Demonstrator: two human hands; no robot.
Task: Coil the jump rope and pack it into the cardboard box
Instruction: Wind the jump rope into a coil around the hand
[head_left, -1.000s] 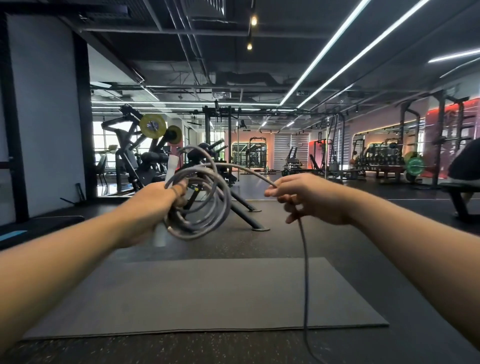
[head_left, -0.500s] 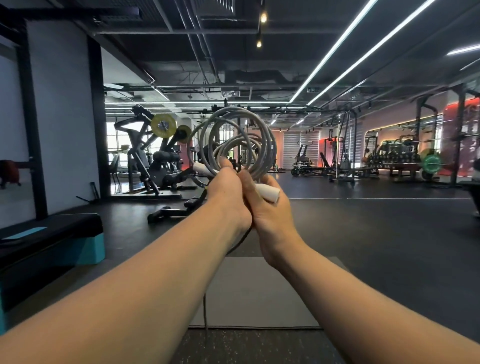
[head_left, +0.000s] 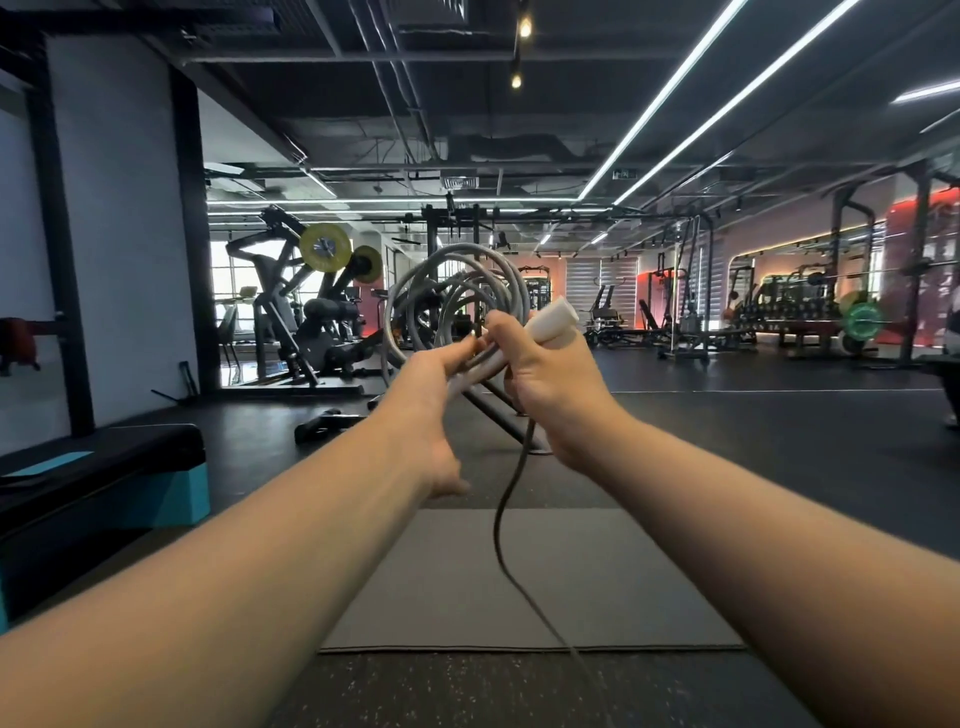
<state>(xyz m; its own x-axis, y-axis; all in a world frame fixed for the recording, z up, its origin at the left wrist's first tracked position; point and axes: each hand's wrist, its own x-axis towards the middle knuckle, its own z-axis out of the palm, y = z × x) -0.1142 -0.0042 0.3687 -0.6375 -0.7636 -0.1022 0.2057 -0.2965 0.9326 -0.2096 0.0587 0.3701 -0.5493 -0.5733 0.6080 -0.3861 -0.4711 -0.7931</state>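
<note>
The jump rope (head_left: 457, 291) is up at chest height in front of the person, most of it gathered into a bundle of grey loops that stands upright between the two hands so the turns stay stacked and don't slide apart. The right hand (head_left: 545, 374) has its grip closed around the bottom of the loops together with a white handle (head_left: 553, 319), which pokes up past the thumb; that looks like the anchor. The left hand (head_left: 431, 379) pinches the same bunch from the other side, fingertips narrow on the strands, likely steadying them for the next turn. One loose tail (head_left: 506, 519) hangs from the hands and trails over the grey floor mat (head_left: 415, 587). No cardboard box is in sight, so packing is a way off.
</note>
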